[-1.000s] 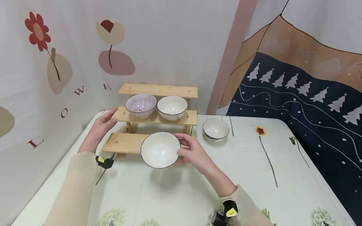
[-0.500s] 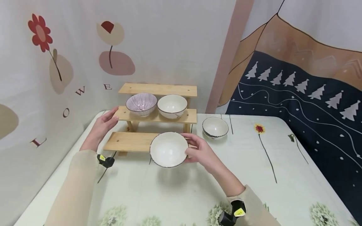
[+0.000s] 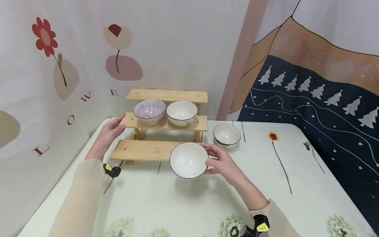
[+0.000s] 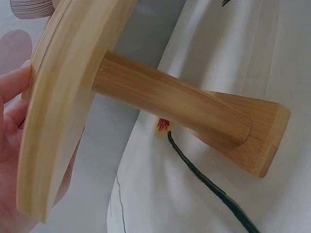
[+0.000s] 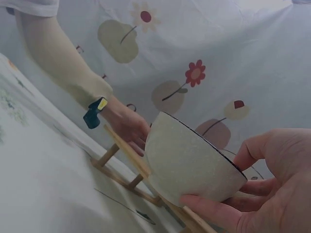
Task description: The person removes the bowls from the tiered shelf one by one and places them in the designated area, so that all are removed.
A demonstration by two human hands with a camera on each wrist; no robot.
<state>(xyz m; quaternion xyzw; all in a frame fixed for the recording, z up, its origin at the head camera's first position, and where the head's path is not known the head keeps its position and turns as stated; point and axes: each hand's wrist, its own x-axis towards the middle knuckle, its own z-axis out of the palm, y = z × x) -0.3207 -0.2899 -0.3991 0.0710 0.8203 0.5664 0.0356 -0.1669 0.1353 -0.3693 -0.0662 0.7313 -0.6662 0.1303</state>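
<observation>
In the head view my right hand (image 3: 223, 164) holds a white bowl (image 3: 189, 160) with a dark speckled rim by its right side, thumb at the rim. The bowl is tilted slightly toward me and covers the right end of the bottom step. The right wrist view shows fingers beneath its outer wall (image 5: 189, 160). My left hand (image 3: 109, 134) grips the left end of the middle step of a wooden three-step rack (image 3: 142, 150). On that step stand a purple-striped bowl (image 3: 149, 111) and a white bowl (image 3: 182, 113), side by side.
A smaller white bowl (image 3: 226, 135) with a dark patterned outside stands on the table right of the rack. The pale flower-print tablecloth (image 3: 142, 200) lies under everything. A printed curtain (image 3: 177, 42) hangs close behind the rack, and a dark tree-print cloth (image 3: 319, 112) on the right.
My right hand has carried the white bowl to the right along the front of the bottom step, uncovering more of that step. My left hand stays at the rack's middle step.
</observation>
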